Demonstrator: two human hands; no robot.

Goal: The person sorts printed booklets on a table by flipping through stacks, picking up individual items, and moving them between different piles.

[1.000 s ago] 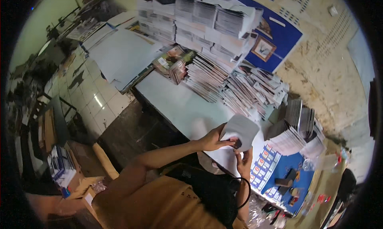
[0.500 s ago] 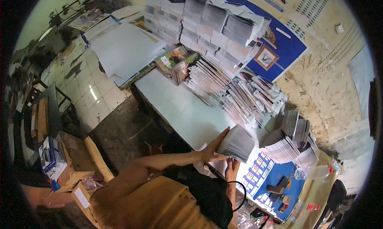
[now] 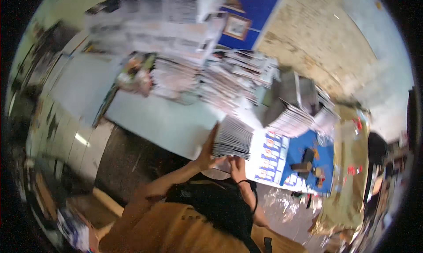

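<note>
A thick stack of printed sheets (image 3: 233, 137) stands on its edge at the near side of a pale table (image 3: 163, 121). My left hand (image 3: 207, 152) presses flat against the stack's left face. My right hand (image 3: 237, 165) grips it from below, near its lower edge. Both forearms reach up from the lower middle of the picture, over a dark bag on my chest. The picture is blurred by motion.
Tall piles of bundled papers (image 3: 176, 28) fill the far side of the table, with fanned stacks (image 3: 233, 83) to the right. A blue printed sheet (image 3: 308, 156) with small dark objects lies at right. Another person's dark head (image 3: 376, 149) shows at far right. Tiled floor (image 3: 66, 134) lies left.
The stack has been turned from flat, white face showing, onto its edge, and both hands have lowered it toward the table's near side. The view has swung right.
</note>
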